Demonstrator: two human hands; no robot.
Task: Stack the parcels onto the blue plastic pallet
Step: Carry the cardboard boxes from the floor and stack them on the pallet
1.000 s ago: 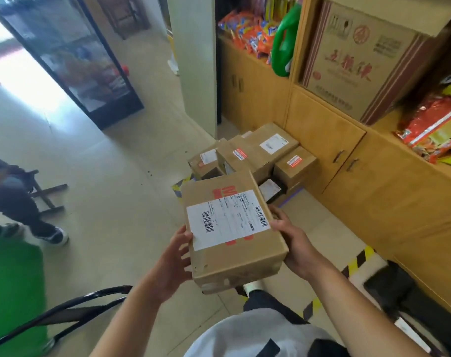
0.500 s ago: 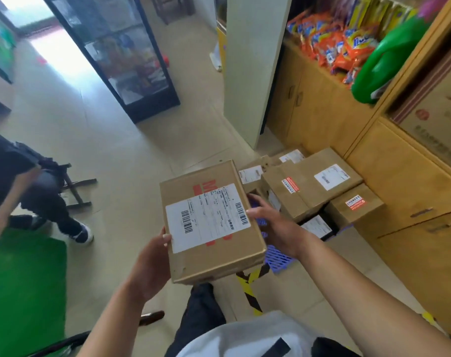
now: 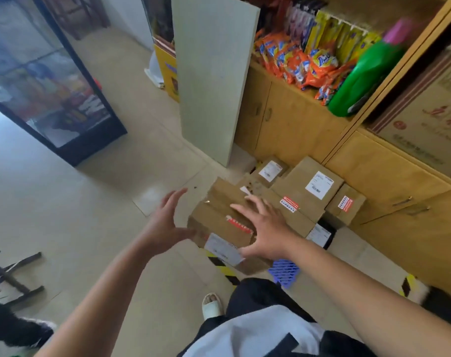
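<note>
About six brown parcels (image 3: pixel 305 191) are counted, piled on the blue pallet (image 3: pixel 283 273) beside the cabinets. Left hand (image 3: pixel 165 222) is spread wide, empty, just left of the nearest parcel (image 3: pixel 219 222); right hand (image 3: pixel 264 225) is splayed flat over it, contact uncertain.

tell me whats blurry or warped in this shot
Head view: the green bottle and snack packets on the shelf are smeared by motion; both hands and the nearest parcel look soft; the wide lens bends the cabinet lines.
</note>
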